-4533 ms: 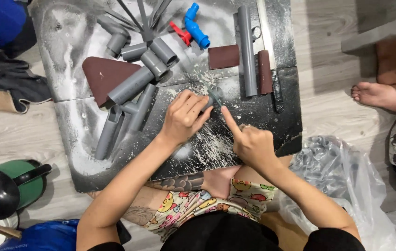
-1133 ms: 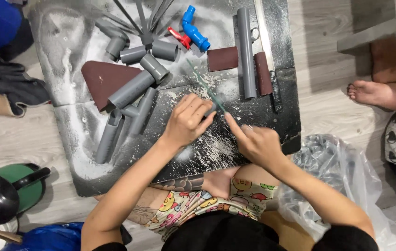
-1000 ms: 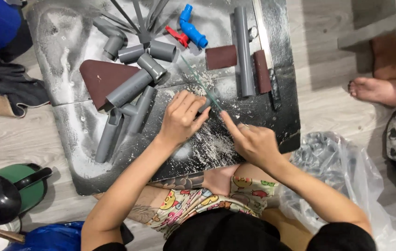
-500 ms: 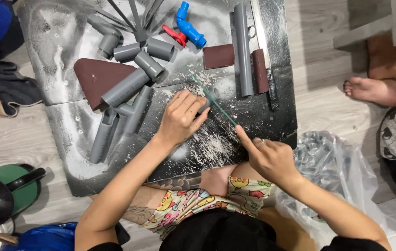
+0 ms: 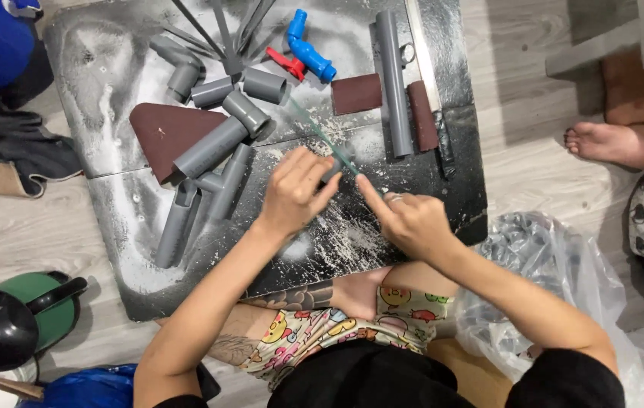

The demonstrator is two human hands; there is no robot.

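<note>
Saw blade [image 5: 322,136] — right hand [image 5: 405,219] pinches its near end, left hand [image 5: 295,189] grips beside.

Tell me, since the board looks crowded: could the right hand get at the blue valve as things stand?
Probably yes: the right hand is busy holding the thin blade, but nothing covers the blue valve lying beyond it.

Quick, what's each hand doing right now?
Left hand: curled over a small pipe piece on the board.
Right hand: holding the saw blade, forefinger along it.

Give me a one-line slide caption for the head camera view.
Left hand steadies a small grey pipe piece while right hand works a thin saw blade across it.
</note>
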